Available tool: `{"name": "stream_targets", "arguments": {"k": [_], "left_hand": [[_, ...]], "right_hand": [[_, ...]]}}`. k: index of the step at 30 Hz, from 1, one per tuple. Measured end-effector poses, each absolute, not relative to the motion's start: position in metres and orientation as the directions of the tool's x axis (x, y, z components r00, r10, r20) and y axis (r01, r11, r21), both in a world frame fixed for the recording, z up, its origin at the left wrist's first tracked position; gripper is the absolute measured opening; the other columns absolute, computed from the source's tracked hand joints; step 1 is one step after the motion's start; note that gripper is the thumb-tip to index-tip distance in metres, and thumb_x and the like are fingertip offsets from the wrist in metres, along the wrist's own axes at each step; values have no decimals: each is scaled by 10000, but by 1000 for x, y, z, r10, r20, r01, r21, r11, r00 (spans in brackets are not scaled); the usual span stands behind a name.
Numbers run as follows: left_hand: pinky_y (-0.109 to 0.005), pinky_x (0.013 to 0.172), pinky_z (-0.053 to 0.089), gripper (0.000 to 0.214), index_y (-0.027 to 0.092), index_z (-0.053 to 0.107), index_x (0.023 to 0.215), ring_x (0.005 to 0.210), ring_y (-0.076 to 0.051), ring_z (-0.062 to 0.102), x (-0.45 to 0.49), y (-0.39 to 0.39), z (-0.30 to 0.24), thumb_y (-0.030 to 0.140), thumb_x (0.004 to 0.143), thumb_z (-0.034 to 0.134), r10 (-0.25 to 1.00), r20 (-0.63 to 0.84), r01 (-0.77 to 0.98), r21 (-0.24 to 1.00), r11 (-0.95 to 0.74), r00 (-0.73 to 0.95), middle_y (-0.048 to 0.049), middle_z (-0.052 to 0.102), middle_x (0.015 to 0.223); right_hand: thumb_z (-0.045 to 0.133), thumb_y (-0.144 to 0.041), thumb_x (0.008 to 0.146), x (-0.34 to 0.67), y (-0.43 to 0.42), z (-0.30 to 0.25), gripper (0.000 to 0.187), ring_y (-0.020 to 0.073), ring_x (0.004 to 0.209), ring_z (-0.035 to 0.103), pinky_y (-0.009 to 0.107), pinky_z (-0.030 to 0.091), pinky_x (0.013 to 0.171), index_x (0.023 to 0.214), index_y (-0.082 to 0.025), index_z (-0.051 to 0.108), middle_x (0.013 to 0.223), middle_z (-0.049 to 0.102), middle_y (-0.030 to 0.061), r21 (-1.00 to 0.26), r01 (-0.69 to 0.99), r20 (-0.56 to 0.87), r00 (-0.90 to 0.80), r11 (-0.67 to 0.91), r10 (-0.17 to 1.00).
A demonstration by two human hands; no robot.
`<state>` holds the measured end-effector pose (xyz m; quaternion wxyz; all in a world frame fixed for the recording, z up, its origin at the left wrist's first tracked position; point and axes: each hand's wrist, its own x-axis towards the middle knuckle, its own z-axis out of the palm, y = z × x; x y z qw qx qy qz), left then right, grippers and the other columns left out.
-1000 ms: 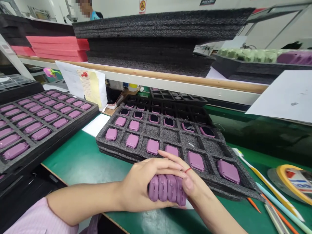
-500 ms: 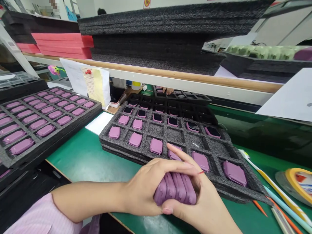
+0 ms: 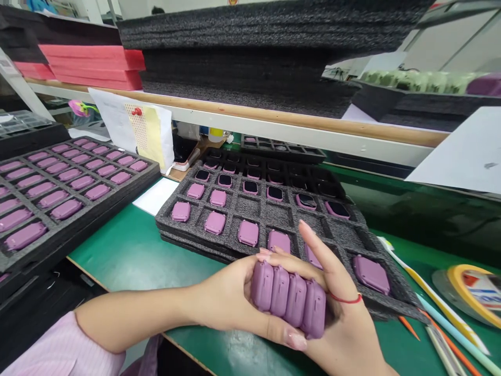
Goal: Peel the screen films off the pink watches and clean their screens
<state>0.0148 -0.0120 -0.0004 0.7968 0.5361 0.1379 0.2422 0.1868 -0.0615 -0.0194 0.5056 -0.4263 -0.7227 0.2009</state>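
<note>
Both hands hold a row of several purple watch cases [image 3: 289, 297] stacked side by side, just in front of the grey foam tray [image 3: 282, 216]. My left hand [image 3: 230, 295] grips the left end of the row, fingers curled over its top. My right hand [image 3: 336, 318] cups the row from below and the right, thumb under it and fingers raised behind. A red string circles the right wrist. The tray's near rows carry purple cases [image 3: 214, 222] back up; farther rows show cases with dark screens [image 3: 250, 186].
A large black foam tray [image 3: 117, 196] full of purple cases fills the left. Foam sheets are stacked on the shelf [image 3: 250, 117] above. A tape roll [image 3: 473, 292] and several thin sticks [image 3: 442, 313] lie at the right on the green mat [image 3: 129, 256].
The hands lifted and tipped the row of cases, so their flat backs now face up. The right hand shifted under the row, and the left fingers slid off its top.
</note>
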Motion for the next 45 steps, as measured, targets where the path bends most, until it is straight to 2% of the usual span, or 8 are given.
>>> {"name": "stream_targets", "arguments": {"k": [6,16,23,28,31,36,39,45], "left_hand": [[-238,908,518,483,193,715,1055,853,-86,641,15,-12,2,26,628,870,542,33,-266,895,357,840,52,667,889],[-292,887,518,423,148,704,964,905,-164,630,18,-11,-2,172,599,916,607,25,-245,928,282,794,-11,675,920],[-350,970,506,529,143,704,1084,1040,-242,668,16,-16,-11,196,601,914,763,56,-158,986,62,644,-81,729,1079],[-338,971,523,470,168,719,1084,1055,-243,698,11,-18,-15,183,647,893,761,217,-163,976,-146,611,-89,751,1106],[-329,971,520,453,183,720,1089,1058,-229,698,11,-19,-15,156,665,879,740,250,-190,968,-166,624,-81,753,1102],[-307,953,511,478,202,716,1046,1017,-196,703,14,-16,-15,231,621,933,708,40,-369,873,318,705,-56,753,1060],[-310,874,540,503,178,695,1109,921,-204,733,16,-13,-20,401,701,887,578,-66,-401,656,639,813,-81,755,976],[-264,802,569,473,104,724,1072,861,-193,740,16,-9,-26,432,753,845,516,-58,-391,583,712,855,-124,767,903]], "right_hand": [[812,-397,812,189,-60,-22,985,304,1149,695,400,585,1018,1599,-323,225,1578,420,115,-730,376,550,-172,571,817],[718,-344,905,186,-55,-19,907,266,1191,675,385,571,1031,1615,-268,158,1308,694,102,-609,463,584,-287,644,759],[670,-536,892,192,-62,-16,920,310,1322,563,497,468,1119,1607,-225,182,1467,537,169,-543,458,605,-368,704,706],[473,-427,1029,204,-60,-6,448,230,1191,641,367,512,1057,1437,-244,502,1215,684,92,-743,285,627,-23,606,779],[495,-340,1027,209,-55,5,200,181,974,693,294,562,944,1066,-249,668,927,708,40,-735,263,650,15,625,759],[726,-517,853,214,-55,20,304,227,944,701,309,612,805,855,-226,638,1009,680,85,-501,441,660,-363,745,658],[768,-294,853,212,-57,18,178,193,907,721,253,616,737,930,-217,626,1125,656,102,-437,521,626,-409,733,664],[731,-185,845,204,-57,17,99,199,924,742,246,620,734,848,-233,645,1095,704,77,-558,524,598,-285,644,749]]}}
